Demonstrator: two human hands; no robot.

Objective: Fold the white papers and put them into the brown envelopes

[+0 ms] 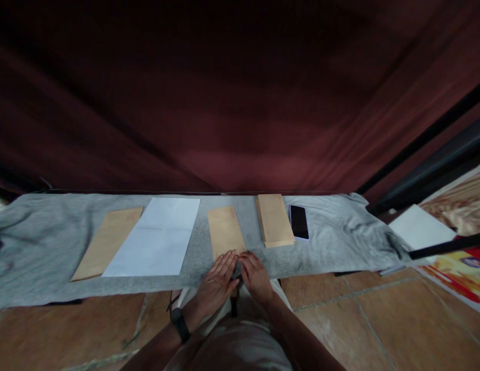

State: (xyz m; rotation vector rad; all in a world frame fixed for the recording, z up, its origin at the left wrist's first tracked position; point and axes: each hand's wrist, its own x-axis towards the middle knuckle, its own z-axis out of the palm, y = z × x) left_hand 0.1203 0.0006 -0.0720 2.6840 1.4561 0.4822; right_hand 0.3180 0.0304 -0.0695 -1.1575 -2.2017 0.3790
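Observation:
My left hand (218, 275) and my right hand (255, 274) lie side by side, fingers flat, on the near end of a brown envelope (224, 230) in the middle of a grey cloth (332, 242). A black watch sits on my left wrist. To the right of that envelope lies a small stack of brown envelopes (274, 219). To its left lies a white sheet of paper (156, 237) with fold creases, and beyond that another brown envelope (108, 241). Neither hand grips anything.
A black phone (299, 222) lies face up beside the envelope stack. A dark red curtain (224, 103) hangs behind the cloth. White paper (419, 226) and a colourful printed sheet (462, 270) lie at the right, past black bars. Brown floor tiles run below.

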